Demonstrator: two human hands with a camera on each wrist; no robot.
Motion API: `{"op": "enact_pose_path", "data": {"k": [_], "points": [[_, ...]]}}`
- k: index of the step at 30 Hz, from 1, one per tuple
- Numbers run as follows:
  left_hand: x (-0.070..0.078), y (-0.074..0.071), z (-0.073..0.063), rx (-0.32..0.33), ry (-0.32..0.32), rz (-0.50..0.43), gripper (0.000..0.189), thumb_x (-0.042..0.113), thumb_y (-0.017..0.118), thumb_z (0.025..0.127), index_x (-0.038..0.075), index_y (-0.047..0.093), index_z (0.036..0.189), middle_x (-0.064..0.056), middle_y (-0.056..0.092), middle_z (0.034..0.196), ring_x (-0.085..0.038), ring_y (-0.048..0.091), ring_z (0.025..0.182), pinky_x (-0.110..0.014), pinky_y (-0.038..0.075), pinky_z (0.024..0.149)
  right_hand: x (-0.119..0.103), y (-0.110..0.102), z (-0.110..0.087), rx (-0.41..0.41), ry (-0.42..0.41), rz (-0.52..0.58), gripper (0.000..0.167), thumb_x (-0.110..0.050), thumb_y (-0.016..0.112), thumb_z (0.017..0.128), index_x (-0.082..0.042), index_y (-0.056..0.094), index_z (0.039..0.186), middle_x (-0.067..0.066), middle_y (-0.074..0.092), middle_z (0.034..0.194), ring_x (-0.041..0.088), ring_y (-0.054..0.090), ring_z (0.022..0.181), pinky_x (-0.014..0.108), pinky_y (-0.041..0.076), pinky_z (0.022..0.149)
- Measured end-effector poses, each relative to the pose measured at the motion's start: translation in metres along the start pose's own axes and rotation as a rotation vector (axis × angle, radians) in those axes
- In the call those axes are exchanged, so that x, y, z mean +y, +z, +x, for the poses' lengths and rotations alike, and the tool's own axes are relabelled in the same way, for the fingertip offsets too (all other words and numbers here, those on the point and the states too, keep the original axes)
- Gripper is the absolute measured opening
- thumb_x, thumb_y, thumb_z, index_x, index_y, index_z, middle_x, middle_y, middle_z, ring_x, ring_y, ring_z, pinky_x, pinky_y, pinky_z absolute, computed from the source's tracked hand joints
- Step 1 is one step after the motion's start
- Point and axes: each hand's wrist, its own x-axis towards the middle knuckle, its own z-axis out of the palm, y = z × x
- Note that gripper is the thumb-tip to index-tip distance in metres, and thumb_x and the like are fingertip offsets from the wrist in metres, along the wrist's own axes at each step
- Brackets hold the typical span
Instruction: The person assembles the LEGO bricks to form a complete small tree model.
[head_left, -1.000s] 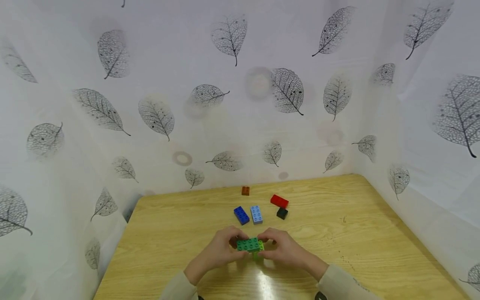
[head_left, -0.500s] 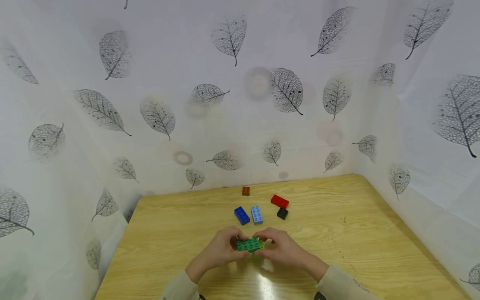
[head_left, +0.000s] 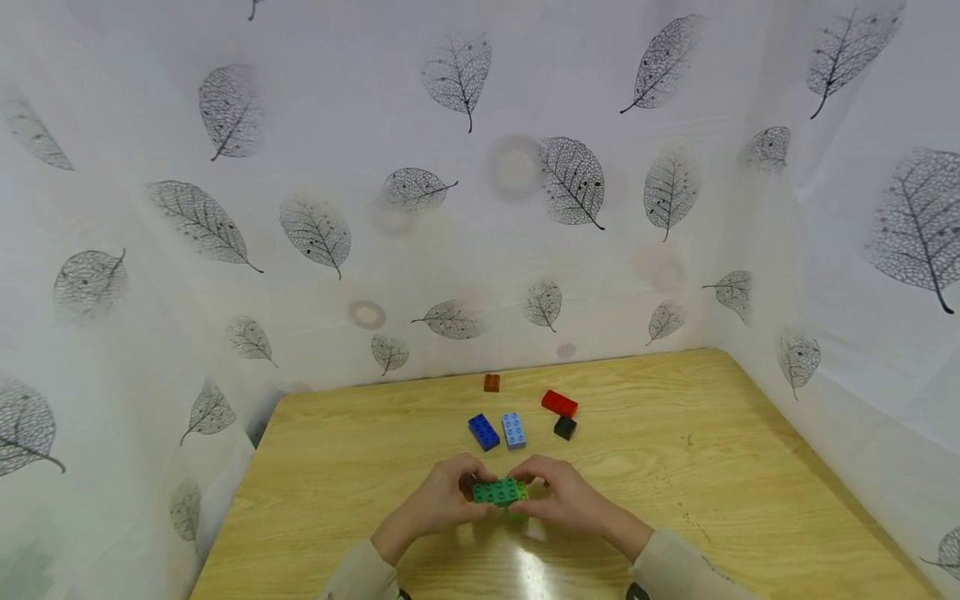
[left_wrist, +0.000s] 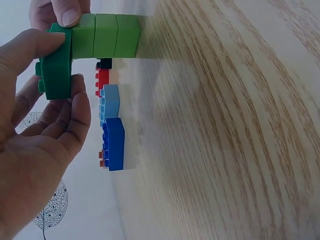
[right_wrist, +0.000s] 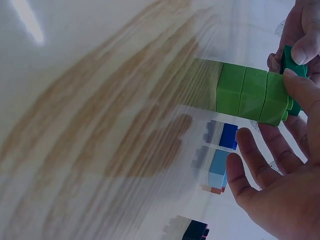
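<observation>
In the head view my left hand (head_left: 447,497) holds a dark green toy building brick (head_left: 495,492) by its left part, thumb in front and fingers behind. The brick lies across the top of an upright stack of light green bricks (right_wrist: 242,92) and overhangs it to the left. My right hand (head_left: 558,497) pinches the stack's top, its thumb close to the dark green brick. Its lower fingers are spread beside the stack in the right wrist view. The left wrist view shows the dark green brick (left_wrist: 57,65) against the stack's top; whether it is fully pressed down I cannot tell.
Beyond the hands on the wooden table (head_left: 337,467) lie a blue brick (head_left: 483,432), a light blue brick (head_left: 513,430), a black brick (head_left: 565,427) and a red brick (head_left: 559,403). An orange-brown brick (head_left: 491,382) lies near the back edge, before a leaf-patterned curtain (head_left: 450,250).
My right fingertips have shifted slightly left along the top of the stack, nearer the dark green brick. The left hand and the loose bricks stay nearly where they were.
</observation>
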Motion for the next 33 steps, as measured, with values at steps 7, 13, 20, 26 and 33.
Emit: {"op": "enact_pose_path", "data": {"k": [7, 13, 20, 26, 33], "points": [[-0.003, 0.001, -0.001, 0.001, 0.005, 0.048, 0.027, 0.012, 0.085, 0.087, 0.011, 0.072, 0.111, -0.003, 0.068, 0.105, -0.008, 0.058, 0.083, -0.020, 0.051, 0.071, -0.002, 0.000, 0.001, -0.009, 0.007, -0.001, 0.032, -0.039, 0.080, 0.094, -0.025, 0.072, 0.122, -0.008, 0.072, 0.116, 0.006, 0.064, 0.107, 0.037, 0.057, 0.092], [-0.005, 0.006, -0.001, 0.035, -0.017, 0.001, 0.030, 0.023, 0.083, 0.092, 0.013, 0.071, 0.118, -0.004, 0.072, 0.108, -0.009, 0.064, 0.089, -0.022, 0.054, 0.075, -0.004, -0.001, 0.003, -0.026, 0.049, -0.014, 0.032, -0.040, 0.080, 0.093, -0.028, 0.072, 0.121, -0.012, 0.071, 0.116, 0.005, 0.063, 0.108, 0.036, 0.055, 0.094], [-0.012, 0.012, 0.002, 0.063, -0.008, -0.097, 0.026, 0.024, 0.081, 0.094, 0.011, 0.073, 0.115, -0.010, 0.074, 0.107, -0.004, 0.064, 0.085, -0.022, 0.054, 0.075, -0.007, -0.003, 0.004, -0.031, 0.046, -0.027, 0.030, -0.039, 0.082, 0.092, -0.027, 0.074, 0.119, -0.013, 0.072, 0.114, 0.005, 0.064, 0.108, 0.035, 0.055, 0.094], [-0.012, 0.013, 0.001, 0.060, -0.014, -0.119, 0.025, 0.021, 0.081, 0.094, 0.009, 0.073, 0.113, -0.012, 0.074, 0.109, -0.003, 0.063, 0.084, -0.021, 0.054, 0.075, -0.007, -0.003, 0.003, -0.026, 0.033, -0.025, 0.030, -0.039, 0.082, 0.092, -0.026, 0.075, 0.118, -0.014, 0.071, 0.112, 0.004, 0.064, 0.106, 0.036, 0.057, 0.093], [-0.009, 0.011, 0.000, 0.056, -0.022, -0.090, 0.025, 0.023, 0.081, 0.094, 0.009, 0.072, 0.113, -0.011, 0.073, 0.109, -0.003, 0.062, 0.084, -0.021, 0.053, 0.075, -0.006, -0.002, 0.005, -0.033, 0.021, -0.022, 0.030, -0.038, 0.082, 0.092, -0.026, 0.076, 0.119, -0.014, 0.071, 0.112, 0.004, 0.064, 0.106, 0.037, 0.057, 0.093]]}}
